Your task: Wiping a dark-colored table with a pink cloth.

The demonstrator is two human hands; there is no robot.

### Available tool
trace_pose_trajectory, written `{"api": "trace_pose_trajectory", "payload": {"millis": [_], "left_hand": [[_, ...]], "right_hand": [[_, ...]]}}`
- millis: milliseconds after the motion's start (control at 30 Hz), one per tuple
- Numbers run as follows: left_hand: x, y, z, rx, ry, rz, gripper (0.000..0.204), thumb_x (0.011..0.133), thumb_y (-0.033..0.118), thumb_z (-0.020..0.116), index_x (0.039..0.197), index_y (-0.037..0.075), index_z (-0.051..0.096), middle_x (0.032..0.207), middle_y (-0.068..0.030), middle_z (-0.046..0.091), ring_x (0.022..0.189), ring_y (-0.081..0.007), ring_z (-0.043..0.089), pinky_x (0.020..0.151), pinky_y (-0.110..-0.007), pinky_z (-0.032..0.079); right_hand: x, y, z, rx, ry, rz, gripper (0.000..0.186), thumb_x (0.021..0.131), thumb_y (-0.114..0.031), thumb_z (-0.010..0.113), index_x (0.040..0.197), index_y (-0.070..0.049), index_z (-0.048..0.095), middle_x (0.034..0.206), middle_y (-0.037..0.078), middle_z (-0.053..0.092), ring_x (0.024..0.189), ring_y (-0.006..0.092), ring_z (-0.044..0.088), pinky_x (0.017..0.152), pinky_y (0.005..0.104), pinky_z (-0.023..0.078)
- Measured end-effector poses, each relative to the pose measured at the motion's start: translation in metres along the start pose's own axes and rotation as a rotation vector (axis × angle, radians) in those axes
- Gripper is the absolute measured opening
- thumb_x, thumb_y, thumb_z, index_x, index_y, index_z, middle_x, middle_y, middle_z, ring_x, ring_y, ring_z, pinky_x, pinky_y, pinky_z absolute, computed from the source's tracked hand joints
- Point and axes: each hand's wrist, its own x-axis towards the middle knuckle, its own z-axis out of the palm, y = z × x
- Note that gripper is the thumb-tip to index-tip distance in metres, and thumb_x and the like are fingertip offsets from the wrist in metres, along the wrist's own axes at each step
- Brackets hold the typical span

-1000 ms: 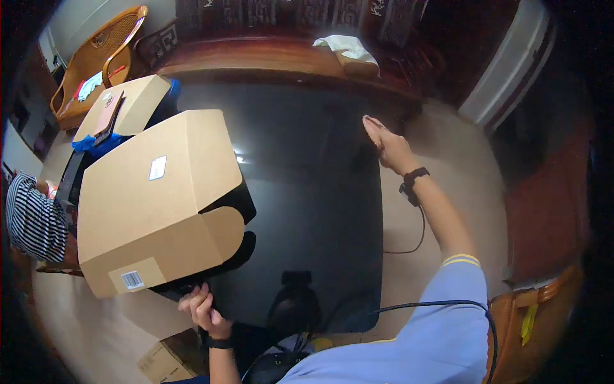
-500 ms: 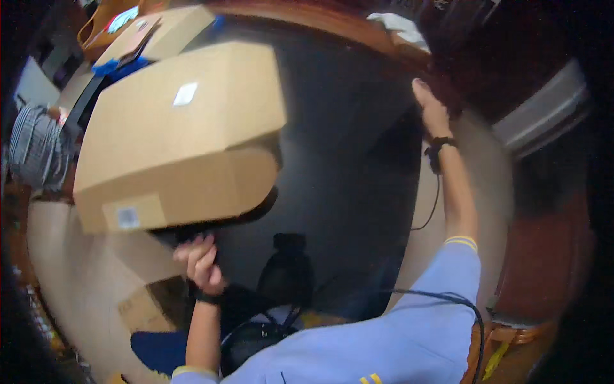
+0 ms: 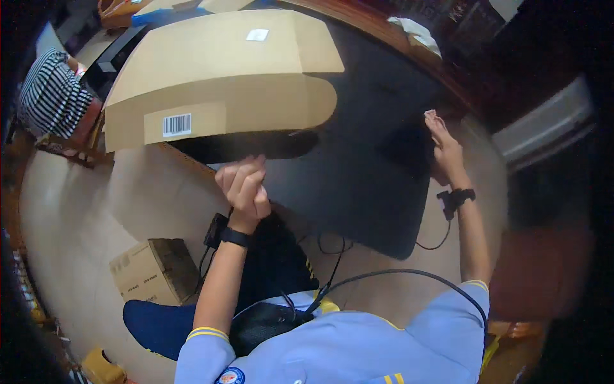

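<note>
My left hand [image 3: 243, 189] has curled fingers just below a cardboard piece [image 3: 217, 54] at the near left edge of the black tabletop [image 3: 371, 192]; what they hold is hidden. The cardboard has a white label and a barcode, with a rounded flap toward the right and black shadow or material beneath. My right hand [image 3: 448, 150] lies along the tabletop's right edge with fingers stretched out; a small pale patch at the fingertips is too small to make out. Dark straps with small devices circle both wrists, with cables attached.
A cardboard box [image 3: 144, 275] sits on the floor at lower left. A striped cloth [image 3: 51, 89] lies at far left. A wooden bench [image 3: 377, 25] with white cloth runs behind the tabletop. A door frame [image 3: 543, 121] stands at right. Cables hang near me.
The view has shifted and tilted. The tabletop's near edge, the cardboard on it and my left hand sit higher in the picture; more floor and my legs show below.
</note>
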Motion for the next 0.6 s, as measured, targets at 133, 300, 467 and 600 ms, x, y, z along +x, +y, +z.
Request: {"api": "trace_pose_trajectory", "payload": {"millis": [133, 300, 467, 600], "left_hand": [[0.013, -0.002, 0.009, -0.007, -0.032, 0.002, 0.019, 0.08, 0.017, 0.047, 0.084, 0.004, 0.061, 0.099, -0.0098, 0.07, 0.091, -0.0269, 0.063, 0.085, -0.039, 0.04], [0.003, -0.013, 0.027, -0.056, 0.032, 0.044, 0.018, 0.075, 0.016, 0.05, 0.084, 0.004, 0.06, 0.101, -0.0097, 0.069, 0.094, -0.0265, 0.062, 0.088, -0.039, 0.039], [-0.004, -0.015, 0.029, -0.117, 0.029, 0.027, 0.016, 0.075, 0.01, 0.054, 0.086, 0.003, 0.062, 0.103, -0.0094, 0.069, 0.096, -0.0264, 0.061, 0.09, -0.039, 0.039], [-0.006, -0.011, 0.022, -0.196, -0.007, -0.007, 0.016, 0.078, 0.006, 0.055, 0.091, 0.002, 0.064, 0.106, -0.0115, 0.068, 0.1, -0.0285, 0.061, 0.093, -0.04, 0.04]], "right_hand": [[-0.038, -0.041, 0.005, 0.327, 0.002, 0.004, 0.06, 0.077, 0.016, 0.038, 0.131, -0.003, 0.055, 0.139, 0.014, 0.052, 0.136, 0.0261, 0.039, 0.109, 0.0326, 0.035], [-0.116, -0.101, 0.004, 0.366, -0.027, -0.029, 0.059, 0.077, 0.016, 0.04, 0.13, -0.003, 0.056, 0.139, 0.014, 0.052, 0.136, 0.0255, 0.04, 0.107, 0.0294, 0.035], [-0.18, -0.144, 0.016, 0.26, 0.001, 0.071, 0.061, 0.074, 0.018, 0.041, 0.128, -0.006, 0.059, 0.135, 0.015, 0.055, 0.132, 0.0249, 0.046, 0.105, 0.0297, 0.037], [-0.197, -0.151, 0.022, 0.11, 0.092, 0.069, 0.063, 0.074, 0.011, 0.044, 0.133, -0.01, 0.055, 0.131, 0.017, 0.057, 0.125, 0.0288, 0.053, 0.101, 0.0318, 0.042]]}}
